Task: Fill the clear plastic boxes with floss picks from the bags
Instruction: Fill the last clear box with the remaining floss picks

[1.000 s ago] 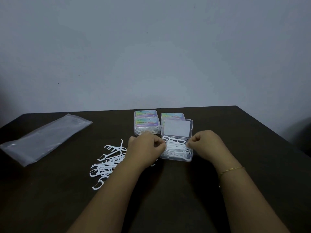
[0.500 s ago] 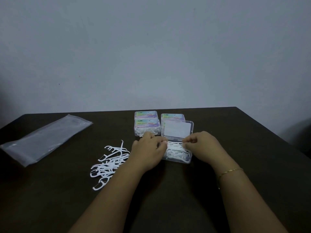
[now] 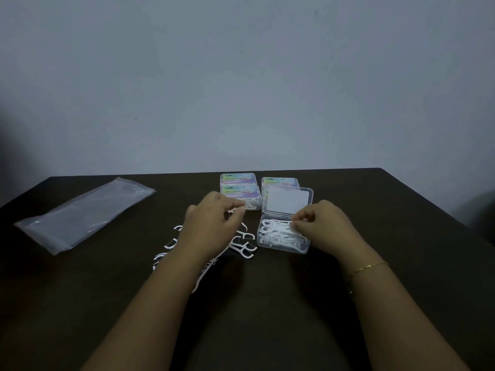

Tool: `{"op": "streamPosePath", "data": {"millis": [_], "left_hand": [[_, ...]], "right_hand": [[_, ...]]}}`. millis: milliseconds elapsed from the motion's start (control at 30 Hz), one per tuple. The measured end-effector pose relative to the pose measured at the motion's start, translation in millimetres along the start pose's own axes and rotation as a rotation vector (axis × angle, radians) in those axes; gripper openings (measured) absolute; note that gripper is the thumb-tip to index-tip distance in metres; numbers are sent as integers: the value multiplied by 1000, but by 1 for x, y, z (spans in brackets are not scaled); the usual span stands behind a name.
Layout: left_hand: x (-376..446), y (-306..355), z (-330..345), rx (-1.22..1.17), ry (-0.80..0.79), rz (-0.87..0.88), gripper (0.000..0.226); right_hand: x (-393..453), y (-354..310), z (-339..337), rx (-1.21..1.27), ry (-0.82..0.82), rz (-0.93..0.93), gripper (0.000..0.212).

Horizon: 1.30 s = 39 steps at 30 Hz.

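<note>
Dim, flat indoor light; the grey wall (image 3: 246, 76) darkens toward its left and right edges; the dark worktop (image 3: 401, 263) swallows detail; the picture is soft and noisy; the left hand (image 3: 211, 228) shows slight motion blur.

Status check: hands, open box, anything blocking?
Left hand over loose picks, grip unclear. Right hand pinching picks in open box. Lid up. Nothing blocking.
</note>
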<state>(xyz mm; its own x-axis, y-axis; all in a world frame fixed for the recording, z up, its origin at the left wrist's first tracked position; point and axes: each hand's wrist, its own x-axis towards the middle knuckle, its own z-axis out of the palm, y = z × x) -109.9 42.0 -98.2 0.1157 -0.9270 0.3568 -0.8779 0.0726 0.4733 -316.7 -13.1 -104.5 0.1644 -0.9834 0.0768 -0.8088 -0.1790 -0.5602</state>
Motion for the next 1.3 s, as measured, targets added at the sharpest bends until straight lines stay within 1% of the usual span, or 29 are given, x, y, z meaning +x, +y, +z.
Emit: {"op": "streamPosePath", "data": {"millis": [100,200,267,333,467,567,667,767,867,1067,1300], "left_hand": [[-3,-14,-10,-17,30,-36,27],[-6,-24,-18,3,-25,-43,27],[-8,-34,-23,36,-109,-54,26],[-11,-47,-28,89,-177,-66,24],[-14,-70,-33,181,-212,-82,36],[-15,-74,-29,157,-198,-101,42],[-16,-72,-24,165,-164,-82,46],[-16,-71,-22,157,-126,-57,46],[-16,-72,-23,163,-127,-45,46],[-15,-71,-22,182,-127,-26,44],[-15,-70,-23,152,-113,-21,42]], "right_hand": [[-5,-11,6,-45,123,-82,15],[-18,-27,14,-241,198,-230,22],[-28,-39,21,-304,188,-337,25],[-36,-49,28,-337,144,-421,28],[-43,-67,44,-498,39,-512,47],[-39,-78,50,-632,30,-467,55],[-30,-87,49,-714,-18,-379,55],[-18,-95,47,-762,-83,-318,47],[-8,-98,51,-763,-115,-279,37],[-3,-95,60,-759,25,-316,27],[-6,-95,62,-757,34,-318,27]]}}
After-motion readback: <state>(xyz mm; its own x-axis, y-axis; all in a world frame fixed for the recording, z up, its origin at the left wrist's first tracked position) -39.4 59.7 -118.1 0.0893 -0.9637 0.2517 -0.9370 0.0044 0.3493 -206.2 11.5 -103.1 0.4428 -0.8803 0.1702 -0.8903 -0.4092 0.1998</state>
